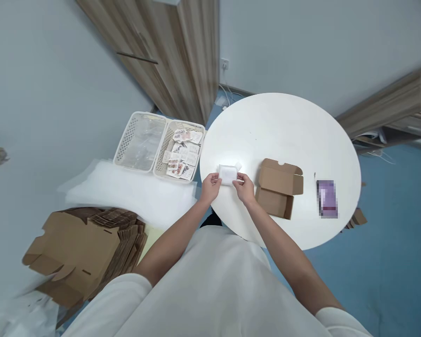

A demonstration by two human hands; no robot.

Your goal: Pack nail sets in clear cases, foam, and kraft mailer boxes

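Observation:
A small white wrapped packet lies at the near left part of the round white table. What is inside the wrapping cannot be seen. My left hand pinches its left edge, and my right hand grips the right edge, fingers closed on both sides. Just right of my right hand stands an open brown cardboard box, its lid folded back.
Purple pixelated item on the table's right. Left of the table, one white basket holds clear plastic bags, another printed cards. White foam sheets and a stack of flat cardboard boxes lie nearer. A wood-grain cabinet stands behind.

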